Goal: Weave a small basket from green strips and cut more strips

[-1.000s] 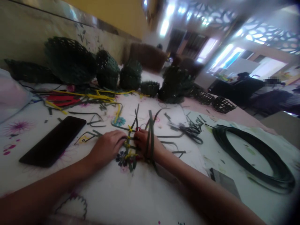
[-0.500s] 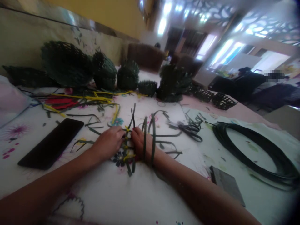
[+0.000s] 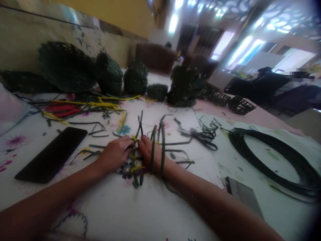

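Note:
On the flowered white tablecloth, a partly woven piece of dark green strips with yellow ones [image 3: 134,169] lies between my hands. My left hand [image 3: 116,152] is closed at its left side, fingers pinched on the strips near the upper part. Opposite it, my right hand [image 3: 149,152] presses closed on the same strips, its fingertips almost meeting the left ones. Two crossed strip ends [image 3: 140,122] stick up beyond the fingers. Green strip loops [image 3: 163,147] arch over my right hand and wrist. More green ends reach out to both sides. The exact grip is partly hidden and blurred.
A black phone-like slab [image 3: 52,154] lies left, below red strips [image 3: 61,109] and yellow strips [image 3: 100,104]. To the right are scissors [image 3: 204,139], a coil of dark strip [image 3: 240,147] and a grey block [image 3: 244,195]. Dark woven baskets [image 3: 67,68] line the back.
Both hands stay at the woven piece with only slight finger movement. The strip ends and loops have shifted a little. The whole view has tilted slightly.

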